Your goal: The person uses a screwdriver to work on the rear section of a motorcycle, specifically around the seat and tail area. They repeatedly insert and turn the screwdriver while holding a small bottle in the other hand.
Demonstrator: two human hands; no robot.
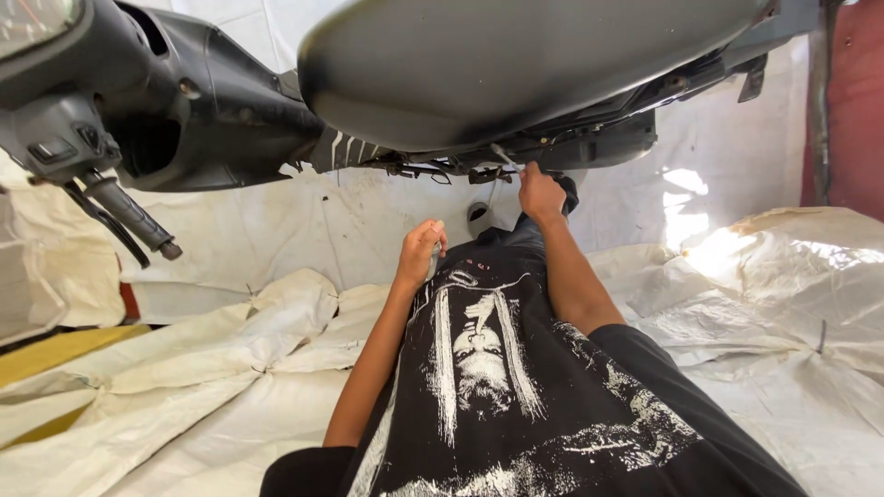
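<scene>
Right hand [540,193] raised at 12 o'clock, fingers clamped on a thin silver metal tool [505,156] whose long axis slants up toward 11 o'clock into the dark underside of the black scooter body [552,138], tip touching the parts beneath the glossy black seat [516,55]. Left hand [421,250] lower, toward 10 o'clock of the right, curled shut around a small grey object [434,262], kind not discernible, well short of the scooter; right hand clearly nearer. Crumpled white tarpaulin sheeting [230,368] spread below.
</scene>
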